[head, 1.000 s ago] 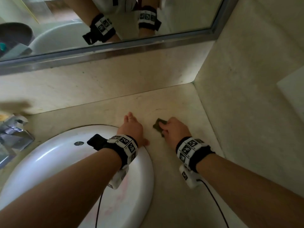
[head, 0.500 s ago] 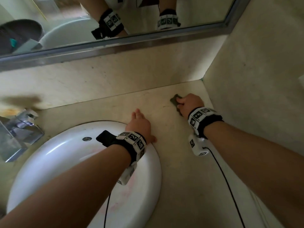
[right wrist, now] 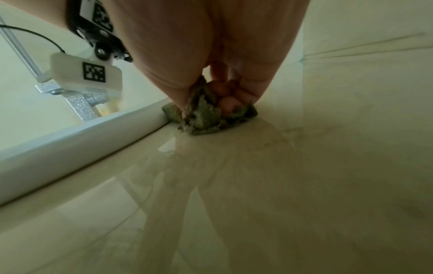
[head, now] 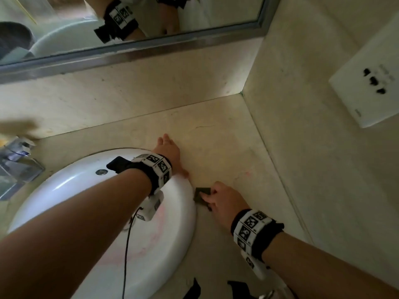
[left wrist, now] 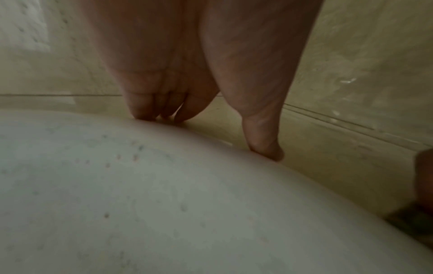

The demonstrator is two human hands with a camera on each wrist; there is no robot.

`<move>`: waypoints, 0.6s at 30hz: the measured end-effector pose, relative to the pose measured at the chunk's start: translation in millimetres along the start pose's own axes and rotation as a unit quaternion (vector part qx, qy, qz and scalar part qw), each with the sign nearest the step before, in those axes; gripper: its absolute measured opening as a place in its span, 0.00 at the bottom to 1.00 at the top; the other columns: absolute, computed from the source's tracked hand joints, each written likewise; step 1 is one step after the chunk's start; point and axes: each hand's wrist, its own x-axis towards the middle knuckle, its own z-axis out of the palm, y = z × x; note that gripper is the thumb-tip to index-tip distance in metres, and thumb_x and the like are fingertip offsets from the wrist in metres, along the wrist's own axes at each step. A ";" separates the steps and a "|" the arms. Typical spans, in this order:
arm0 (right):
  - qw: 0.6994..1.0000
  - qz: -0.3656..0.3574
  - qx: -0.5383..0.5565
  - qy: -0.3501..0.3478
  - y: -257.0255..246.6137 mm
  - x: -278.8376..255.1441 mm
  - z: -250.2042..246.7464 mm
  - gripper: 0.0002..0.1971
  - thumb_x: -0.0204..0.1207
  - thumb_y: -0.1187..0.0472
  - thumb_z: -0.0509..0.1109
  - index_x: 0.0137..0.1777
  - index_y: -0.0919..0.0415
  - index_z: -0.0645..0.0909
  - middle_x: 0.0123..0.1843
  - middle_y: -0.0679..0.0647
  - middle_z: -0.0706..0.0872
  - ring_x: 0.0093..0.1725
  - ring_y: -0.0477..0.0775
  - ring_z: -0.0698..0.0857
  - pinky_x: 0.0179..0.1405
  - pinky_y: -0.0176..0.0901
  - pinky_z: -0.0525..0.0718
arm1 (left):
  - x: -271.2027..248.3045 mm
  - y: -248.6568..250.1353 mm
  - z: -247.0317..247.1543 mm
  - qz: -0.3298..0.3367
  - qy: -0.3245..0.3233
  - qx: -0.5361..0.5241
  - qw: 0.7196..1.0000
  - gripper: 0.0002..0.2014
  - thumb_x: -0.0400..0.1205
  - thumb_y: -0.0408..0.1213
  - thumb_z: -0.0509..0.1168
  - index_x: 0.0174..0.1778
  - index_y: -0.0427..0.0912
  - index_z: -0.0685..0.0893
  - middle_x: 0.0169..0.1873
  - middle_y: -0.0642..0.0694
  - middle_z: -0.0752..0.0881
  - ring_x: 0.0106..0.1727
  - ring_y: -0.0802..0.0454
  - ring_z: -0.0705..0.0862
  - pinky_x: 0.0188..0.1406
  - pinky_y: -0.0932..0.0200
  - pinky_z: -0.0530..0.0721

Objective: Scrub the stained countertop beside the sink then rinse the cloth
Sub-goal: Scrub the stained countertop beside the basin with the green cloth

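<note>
A small dark green cloth lies on the beige countertop right beside the rim of the white sink. My right hand grips the cloth, and in the right wrist view its curled fingers press the crumpled cloth onto the wet counter against the sink rim. My left hand rests flat where the sink edge meets the counter, holding nothing. In the left wrist view its straight fingers and thumb touch the counter behind the sink rim.
A chrome tap stands at the far left behind the sink. A mirror with a metal frame runs along the back wall. The side wall at right carries a white socket plate. A faint pink mark shows on the counter.
My right hand has pulled the cloth from the far part of the counter near the back wall toward me, down to the sink rim. The left hand stays planted on the sink edge.
</note>
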 end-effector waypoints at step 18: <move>0.979 0.121 0.004 0.166 33.3 -5.6 -45.1 0.16 0.83 0.53 0.61 0.63 0.64 0.78 0.58 0.63 0.85 0.59 0.63 0.84 0.44 0.41 0.72 | -44.1 58.2 48.0 0.060 0.033 0.014 0.998 0.62 0.72 0.59 0.74 0.82 0.25 0.42 0.84 0.32 0.41 0.85 0.36 0.46 0.80 0.45 0.60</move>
